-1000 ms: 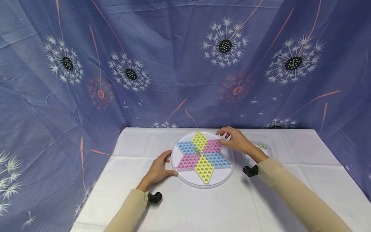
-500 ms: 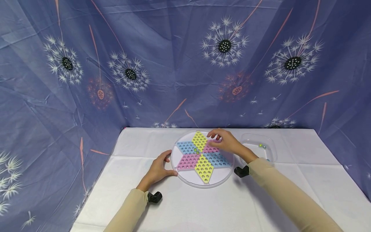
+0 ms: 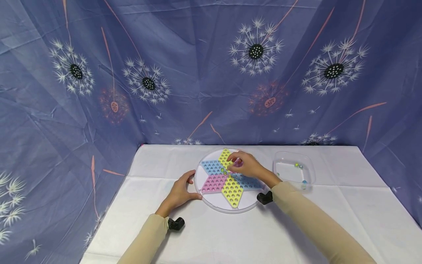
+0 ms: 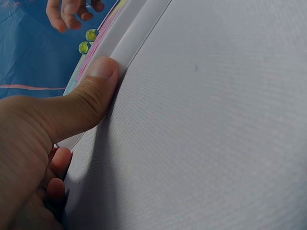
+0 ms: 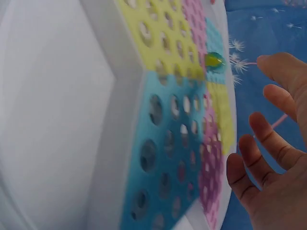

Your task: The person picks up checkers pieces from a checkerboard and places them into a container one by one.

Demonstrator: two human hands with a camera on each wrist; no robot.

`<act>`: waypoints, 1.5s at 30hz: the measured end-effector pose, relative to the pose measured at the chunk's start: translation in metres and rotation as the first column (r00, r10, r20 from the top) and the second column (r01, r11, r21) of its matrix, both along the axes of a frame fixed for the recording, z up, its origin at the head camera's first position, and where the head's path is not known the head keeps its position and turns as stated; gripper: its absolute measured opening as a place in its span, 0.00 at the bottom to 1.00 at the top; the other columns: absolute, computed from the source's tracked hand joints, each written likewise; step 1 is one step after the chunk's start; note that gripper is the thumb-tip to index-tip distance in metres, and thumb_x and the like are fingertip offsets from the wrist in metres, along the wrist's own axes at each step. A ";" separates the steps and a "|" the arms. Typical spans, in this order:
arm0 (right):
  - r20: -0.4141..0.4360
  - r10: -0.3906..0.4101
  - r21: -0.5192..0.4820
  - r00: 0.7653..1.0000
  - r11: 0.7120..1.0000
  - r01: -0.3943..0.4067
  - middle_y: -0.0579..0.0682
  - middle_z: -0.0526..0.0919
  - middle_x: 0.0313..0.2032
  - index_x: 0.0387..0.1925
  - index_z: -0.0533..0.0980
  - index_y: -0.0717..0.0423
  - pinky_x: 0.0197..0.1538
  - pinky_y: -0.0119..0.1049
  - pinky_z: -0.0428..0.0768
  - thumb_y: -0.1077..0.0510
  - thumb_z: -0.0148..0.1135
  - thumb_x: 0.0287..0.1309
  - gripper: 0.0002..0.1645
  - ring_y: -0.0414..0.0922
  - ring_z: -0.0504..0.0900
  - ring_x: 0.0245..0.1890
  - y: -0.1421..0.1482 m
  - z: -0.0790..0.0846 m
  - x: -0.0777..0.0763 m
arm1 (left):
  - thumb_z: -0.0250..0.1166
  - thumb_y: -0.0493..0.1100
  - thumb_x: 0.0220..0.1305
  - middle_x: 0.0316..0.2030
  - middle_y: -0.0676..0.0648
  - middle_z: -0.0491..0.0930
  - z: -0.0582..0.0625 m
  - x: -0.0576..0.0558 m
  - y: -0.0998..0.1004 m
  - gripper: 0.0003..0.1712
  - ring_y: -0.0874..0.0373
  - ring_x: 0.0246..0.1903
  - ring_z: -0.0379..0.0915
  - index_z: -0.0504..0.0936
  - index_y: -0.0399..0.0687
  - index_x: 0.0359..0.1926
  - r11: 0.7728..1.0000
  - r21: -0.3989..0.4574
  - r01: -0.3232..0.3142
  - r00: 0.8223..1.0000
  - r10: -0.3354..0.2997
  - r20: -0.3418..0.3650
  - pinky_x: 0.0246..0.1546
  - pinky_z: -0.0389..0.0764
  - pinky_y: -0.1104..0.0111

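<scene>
A round white Chinese checkers board (image 3: 214, 202) with a pink, blue and yellow star lies on the table. My left hand (image 3: 179, 190) grips its left rim, the thumb (image 4: 98, 79) against the edge and the fingers partly hidden. Green marbles (image 3: 222, 170) sit near the star's centre; two show in the left wrist view. Over the pink and yellow points at the back right hovers my right hand (image 3: 248, 167). Its fingers are loosely bent and apart in the right wrist view (image 5: 268, 158), and no marble shows between them.
To the right of the board stands a clear plastic tray (image 3: 311, 165) with several marbles (image 3: 298, 165) in it. A white cloth (image 3: 204, 234) covers the table. Blue dandelion-print fabric (image 3: 197, 73) hangs behind and at the left.
My right hand has moved left and slightly toward me, from the board's right edge to near the star's centre, uncovering the tray. The left hand and the board have stayed put.
</scene>
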State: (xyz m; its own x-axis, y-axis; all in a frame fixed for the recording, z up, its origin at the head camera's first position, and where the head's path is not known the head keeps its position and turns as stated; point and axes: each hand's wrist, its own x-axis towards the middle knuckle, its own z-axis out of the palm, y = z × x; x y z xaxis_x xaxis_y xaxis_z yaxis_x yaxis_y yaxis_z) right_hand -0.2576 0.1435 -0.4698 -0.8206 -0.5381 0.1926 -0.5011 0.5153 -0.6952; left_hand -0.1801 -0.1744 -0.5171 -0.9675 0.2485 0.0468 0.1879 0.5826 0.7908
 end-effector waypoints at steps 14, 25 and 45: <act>0.047 -0.024 0.116 0.999 0.993 0.018 0.52 0.78 0.37 0.43 0.84 0.55 0.43 0.39 0.73 0.54 0.76 0.58 0.14 0.44 0.73 0.36 -0.017 -0.016 0.001 | 0.88 0.47 0.40 0.47 0.48 0.76 -0.003 0.000 -0.001 0.63 0.53 0.47 0.70 0.64 0.42 0.76 1.000 -0.016 0.000 1.000 0.000 0.001 0.58 0.69 0.53; 0.039 -0.035 0.131 0.999 0.991 0.029 0.52 0.80 0.35 0.32 0.84 0.51 0.44 0.40 0.70 0.56 0.77 0.55 0.08 0.47 0.73 0.36 -0.024 -0.012 0.003 | 0.88 0.46 0.39 0.47 0.48 0.76 0.000 0.000 -0.001 0.64 0.53 0.48 0.70 0.64 0.42 0.76 1.000 -0.004 -0.005 1.000 0.005 0.016 0.57 0.69 0.54; 0.058 -0.030 0.111 0.998 0.993 0.023 0.51 0.78 0.35 0.31 0.83 0.48 0.44 0.41 0.70 0.56 0.78 0.55 0.08 0.46 0.73 0.36 -0.022 -0.015 0.002 | 0.88 0.47 0.40 0.47 0.47 0.77 -0.002 -0.002 0.000 0.63 0.52 0.48 0.70 0.65 0.42 0.76 1.000 -0.005 -0.001 1.000 0.001 0.000 0.57 0.69 0.53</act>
State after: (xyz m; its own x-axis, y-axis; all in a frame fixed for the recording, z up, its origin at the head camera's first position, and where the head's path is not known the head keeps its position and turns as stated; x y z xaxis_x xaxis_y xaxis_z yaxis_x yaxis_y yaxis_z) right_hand -0.2559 0.1214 -0.4851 -0.8430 -0.5313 0.0837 -0.4459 0.6033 -0.6612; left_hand -0.1822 -0.1740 -0.5195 -0.9678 0.2475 0.0453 0.1870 0.5869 0.7878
